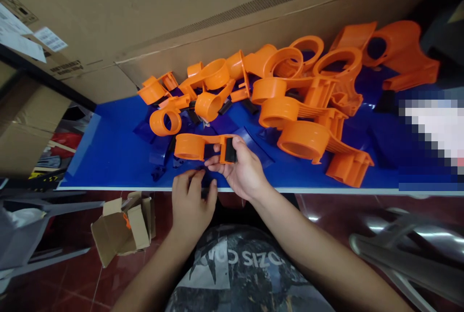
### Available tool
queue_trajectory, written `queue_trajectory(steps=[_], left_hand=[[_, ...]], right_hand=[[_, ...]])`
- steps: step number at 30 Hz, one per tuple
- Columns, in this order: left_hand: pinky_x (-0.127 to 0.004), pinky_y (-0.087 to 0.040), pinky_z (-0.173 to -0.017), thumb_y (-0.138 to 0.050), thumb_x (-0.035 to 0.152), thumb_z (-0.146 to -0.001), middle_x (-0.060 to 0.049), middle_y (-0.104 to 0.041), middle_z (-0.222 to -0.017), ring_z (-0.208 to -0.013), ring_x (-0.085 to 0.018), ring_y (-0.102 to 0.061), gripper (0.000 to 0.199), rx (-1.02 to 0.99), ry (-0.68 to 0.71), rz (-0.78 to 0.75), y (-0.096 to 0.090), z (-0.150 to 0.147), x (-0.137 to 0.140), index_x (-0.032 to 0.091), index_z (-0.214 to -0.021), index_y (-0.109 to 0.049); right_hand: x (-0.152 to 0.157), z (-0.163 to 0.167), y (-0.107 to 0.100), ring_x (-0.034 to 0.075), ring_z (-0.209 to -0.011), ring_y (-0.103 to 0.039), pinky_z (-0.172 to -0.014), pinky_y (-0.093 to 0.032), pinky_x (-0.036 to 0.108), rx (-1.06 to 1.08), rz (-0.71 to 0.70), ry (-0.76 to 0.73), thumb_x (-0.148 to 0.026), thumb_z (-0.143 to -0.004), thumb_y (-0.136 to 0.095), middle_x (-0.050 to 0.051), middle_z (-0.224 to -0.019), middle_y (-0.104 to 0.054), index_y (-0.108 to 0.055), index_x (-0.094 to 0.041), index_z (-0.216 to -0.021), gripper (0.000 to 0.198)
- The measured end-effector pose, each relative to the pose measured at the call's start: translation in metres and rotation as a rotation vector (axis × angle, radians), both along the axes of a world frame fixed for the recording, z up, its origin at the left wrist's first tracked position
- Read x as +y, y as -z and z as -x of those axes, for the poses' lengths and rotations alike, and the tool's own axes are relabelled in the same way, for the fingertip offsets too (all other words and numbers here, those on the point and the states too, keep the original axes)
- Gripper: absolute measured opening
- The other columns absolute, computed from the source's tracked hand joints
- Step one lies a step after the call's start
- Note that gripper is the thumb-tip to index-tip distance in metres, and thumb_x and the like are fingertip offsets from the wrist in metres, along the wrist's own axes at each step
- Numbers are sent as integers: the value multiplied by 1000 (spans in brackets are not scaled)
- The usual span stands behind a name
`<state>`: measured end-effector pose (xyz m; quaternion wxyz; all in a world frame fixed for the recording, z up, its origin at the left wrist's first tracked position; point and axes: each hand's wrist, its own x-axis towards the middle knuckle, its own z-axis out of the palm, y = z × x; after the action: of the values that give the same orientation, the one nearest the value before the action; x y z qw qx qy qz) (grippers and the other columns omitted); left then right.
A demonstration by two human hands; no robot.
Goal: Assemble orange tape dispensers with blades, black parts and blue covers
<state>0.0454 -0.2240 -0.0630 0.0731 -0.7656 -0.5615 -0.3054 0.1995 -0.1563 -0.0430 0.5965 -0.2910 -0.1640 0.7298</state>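
My right hand point(246, 169) is closed on an orange tape dispenser point(190, 147), holding it level just above the blue tabletop. Its ring points left. A black piece point(231, 150) sits at the dispenser's right end, under my thumb. Close by, at the table's front edge, my left hand point(191, 200) has its fingers bent downward, with a gap between thumb and forefinger. Its fingertips are partly hidden, and I see nothing held there. Small dark blue parts point(158, 172) lie left of that hand.
Several more orange dispensers point(304, 139) are heaped along the back and right of the blue table point(108, 150). Black pieces and dark blue sheets lie among them. A large carton point(203, 17) stands behind. An opened cardboard box point(116, 230) is on the floor at left.
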Motion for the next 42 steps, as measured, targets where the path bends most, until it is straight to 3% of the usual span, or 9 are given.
queue_trajectory(steps=[4, 9, 16, 30, 42], left_hand=[[-49, -56, -94, -66, 32, -104, -21, -73, -117, -109, -35, -69, 36, 55, -115, 102, -2, 3, 10, 10, -132, -70], [-48, -54, -93, -65, 28, -105, -18, -74, -116, -103, -34, -68, 24, 88, -109, 186, -5, 8, 22, 13, -120, -74], [-48, -55, -92, -67, 27, -103, -16, -73, -115, -104, -33, -69, 20, 2, -49, 129, 0, 13, 22, 15, -119, -72], [-48, -57, -96, -66, 28, -106, -16, -76, -117, -113, -33, -70, 18, -47, 21, 168, 3, 26, 25, 16, -119, -71], [-43, -58, -86, -47, 21, -111, -17, -79, -102, -92, -29, -74, 31, -30, -6, 43, 12, 34, 29, 11, -132, -67]], right_hand=[[2, 0, 3, 20, -70, -83, -65, -68, 30, 20, 4, -3, -52, -105, -65, -2, -90, -73, -60, -25, -109, 28], [2, 0, 7, 22, -78, -85, -76, -71, 34, 54, 2, 0, -51, -106, -63, 1, -91, -76, -62, -23, -110, 29], [3, 0, 8, 24, -84, -86, -81, -70, 36, 53, 7, 2, -56, -101, -70, 2, -93, -78, -66, -24, -110, 34], [4, -1, 7, 24, -86, -85, -80, -70, 34, 48, 29, 8, -57, -100, -71, 2, -91, -77, -71, -22, -108, 36], [3, -1, 5, 23, -87, -85, -82, -70, 34, 38, 26, -1, -57, -102, -68, 2, -91, -77, -73, -22, -106, 36]])
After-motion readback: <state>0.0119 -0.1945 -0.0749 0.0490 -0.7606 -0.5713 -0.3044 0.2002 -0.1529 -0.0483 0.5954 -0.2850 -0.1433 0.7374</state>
